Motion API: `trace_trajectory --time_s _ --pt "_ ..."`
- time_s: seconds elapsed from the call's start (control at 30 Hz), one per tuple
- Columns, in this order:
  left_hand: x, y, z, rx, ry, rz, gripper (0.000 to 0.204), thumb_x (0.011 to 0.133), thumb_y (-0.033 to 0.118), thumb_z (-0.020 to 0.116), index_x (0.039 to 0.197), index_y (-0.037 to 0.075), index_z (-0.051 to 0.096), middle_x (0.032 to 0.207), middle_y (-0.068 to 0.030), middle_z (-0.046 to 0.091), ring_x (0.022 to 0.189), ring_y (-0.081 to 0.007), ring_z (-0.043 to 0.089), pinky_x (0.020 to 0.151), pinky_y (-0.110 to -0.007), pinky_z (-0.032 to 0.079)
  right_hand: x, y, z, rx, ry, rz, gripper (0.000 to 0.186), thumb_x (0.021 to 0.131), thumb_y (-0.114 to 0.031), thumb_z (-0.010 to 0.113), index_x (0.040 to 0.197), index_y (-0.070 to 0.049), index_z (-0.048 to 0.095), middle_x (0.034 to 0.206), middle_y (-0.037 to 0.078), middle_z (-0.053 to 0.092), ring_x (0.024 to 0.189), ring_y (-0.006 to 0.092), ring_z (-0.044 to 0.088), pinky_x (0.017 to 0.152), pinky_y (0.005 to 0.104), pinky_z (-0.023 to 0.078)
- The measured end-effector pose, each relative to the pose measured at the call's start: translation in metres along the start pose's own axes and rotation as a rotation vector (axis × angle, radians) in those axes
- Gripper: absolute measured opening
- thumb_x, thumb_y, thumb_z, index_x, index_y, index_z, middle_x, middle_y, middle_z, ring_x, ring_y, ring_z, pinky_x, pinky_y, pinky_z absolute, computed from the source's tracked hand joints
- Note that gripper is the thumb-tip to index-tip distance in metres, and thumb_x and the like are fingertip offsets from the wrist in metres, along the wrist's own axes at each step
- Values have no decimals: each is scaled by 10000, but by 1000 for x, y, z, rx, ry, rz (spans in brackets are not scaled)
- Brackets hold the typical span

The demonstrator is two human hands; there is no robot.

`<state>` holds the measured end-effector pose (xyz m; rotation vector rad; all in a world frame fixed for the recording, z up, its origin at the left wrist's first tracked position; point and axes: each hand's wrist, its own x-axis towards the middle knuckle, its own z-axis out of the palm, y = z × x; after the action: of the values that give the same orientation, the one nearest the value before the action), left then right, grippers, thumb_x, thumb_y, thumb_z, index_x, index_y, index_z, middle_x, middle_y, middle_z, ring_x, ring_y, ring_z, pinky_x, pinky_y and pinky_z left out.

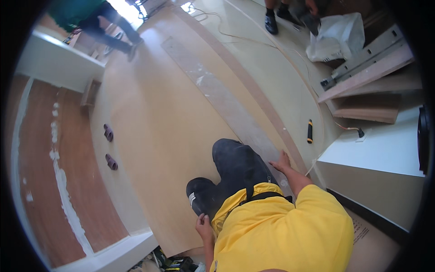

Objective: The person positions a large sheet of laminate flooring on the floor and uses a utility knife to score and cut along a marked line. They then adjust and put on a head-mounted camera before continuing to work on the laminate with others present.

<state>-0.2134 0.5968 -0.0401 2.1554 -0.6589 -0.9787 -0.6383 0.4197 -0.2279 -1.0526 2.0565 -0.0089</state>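
I kneel on a large sheet of pale wood panel (154,149). A grey, white-smudged strip (226,104) runs lengthwise along it. My right hand (282,162) rests beside my thigh at the strip's right edge, its fingers stretched out and nothing in them. By my left knee is my left hand (204,226), fingers loosely bent and a little apart, close to the dark trouser leg (199,197). No object shows in it. A utility knife (310,131) with a black and yellow handle lies on the floor to the right, apart from both hands.
Purple slippers (108,147) lie left of the panel. A person in green (86,20) stands far left; another person's shoes (271,25) show far right near a white bag (337,38). Boards (369,109) and a plugged cord (349,128) are at right. Black-and-yellow items (179,263) lie below.
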Motion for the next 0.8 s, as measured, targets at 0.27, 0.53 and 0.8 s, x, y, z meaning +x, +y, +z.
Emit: trace_trajectory --time_s 0.27,0.53,0.8 --pt "-16 25 6 -130 91 -234 274 998 153 605 1224 -1 605 996 -60 674 864 -152 670 692 -274 543 -11 -23 17 -138 54 86 1096 724 -526 829 1503 -13 252 1508 244 346 1412 399 353 1147 491 331" --pt "5 64 22 -230 55 -259 276 997 172 615 1226 18 597 984 -64 672 838 -161 669 671 -264 539 23 11 -27 40 -146 -15 771 803 -598 723 1246 21 606 1233 251 644 1175 398 609 992 475 483" --pt "2 57 24 -365 37 -192 255 986 160 623 1179 -6 615 958 -72 674 787 -152 657 631 -253 518 -31 15 -38 185 98 -153 560 813 -513 736 1081 -24 696 1010 251 699 978 423 665 855 480 516"
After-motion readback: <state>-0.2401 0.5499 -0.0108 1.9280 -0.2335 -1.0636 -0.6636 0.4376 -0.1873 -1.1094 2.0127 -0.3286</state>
